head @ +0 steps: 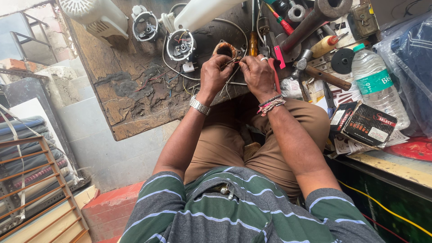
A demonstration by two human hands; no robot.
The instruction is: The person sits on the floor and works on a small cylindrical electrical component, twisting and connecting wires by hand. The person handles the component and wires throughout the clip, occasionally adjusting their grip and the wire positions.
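Left hand (pixel 214 72) and right hand (pixel 257 74) are both closed, pinching thin wires (pixel 232 63) coming off the copper-wound coil (pixel 225 49), which sits on the worn wooden bench (pixel 130 99) just above the fingers. Screwdriver (pixel 253 42) lies beside the coil; hammer (pixel 317 72) and plastic water bottle (pixel 377 85) sit off to the right.

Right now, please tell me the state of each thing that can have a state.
Left hand: closed on thin wires.
Right hand: pinching the same wires.
Copper coil: lying on the bench, wires loose.
Motor cover: off, open side up.
Water bottle: capped, lying tilted.
Hammer: lying flat.
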